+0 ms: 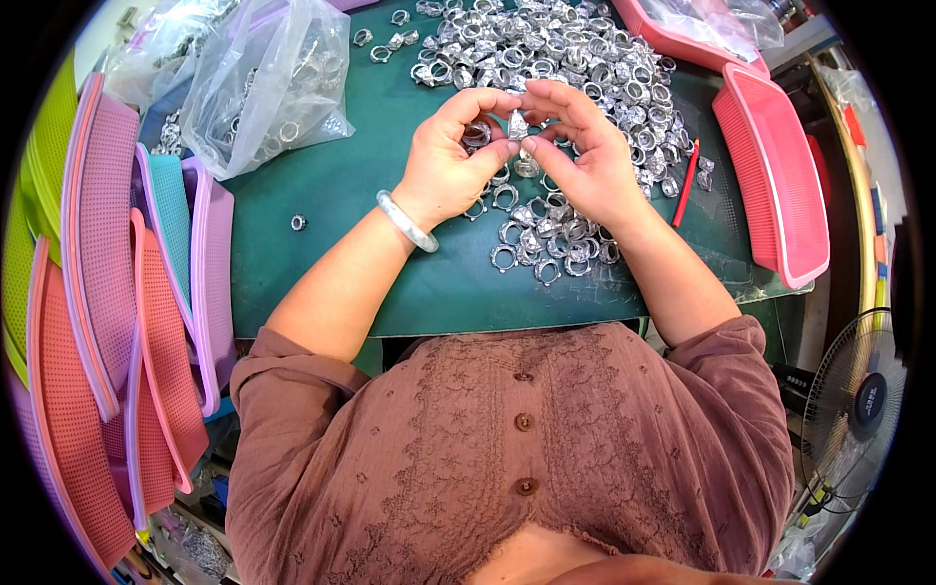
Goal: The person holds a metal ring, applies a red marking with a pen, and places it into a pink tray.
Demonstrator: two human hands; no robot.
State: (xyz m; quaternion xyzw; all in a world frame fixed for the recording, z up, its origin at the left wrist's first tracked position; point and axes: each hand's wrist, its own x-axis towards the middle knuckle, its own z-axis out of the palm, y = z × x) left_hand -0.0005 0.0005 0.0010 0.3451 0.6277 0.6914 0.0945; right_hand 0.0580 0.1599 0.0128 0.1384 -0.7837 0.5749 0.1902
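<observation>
Between the fingertips of both hands is a silver ring (518, 125), held up over the green table. My left hand (450, 151) pinches it from one side, its fingers curled, and another ring (477, 135) shows within the curl of that hand. From the other side my right hand (587, 154) closes thumb and fingers on the same piece. Beyond the hands spreads a large heap of silver rings (531, 54). A smaller group of rings (551, 239) lies on the near side, below my right hand.
One ring (298, 223) lies apart at left. A clear plastic bag (283, 88) of rings stands behind it. Stacked colored baskets (97, 244) crowd the left edge. At right are a red pencil (687, 182), a pink basket (775, 175) and a fan (858, 409).
</observation>
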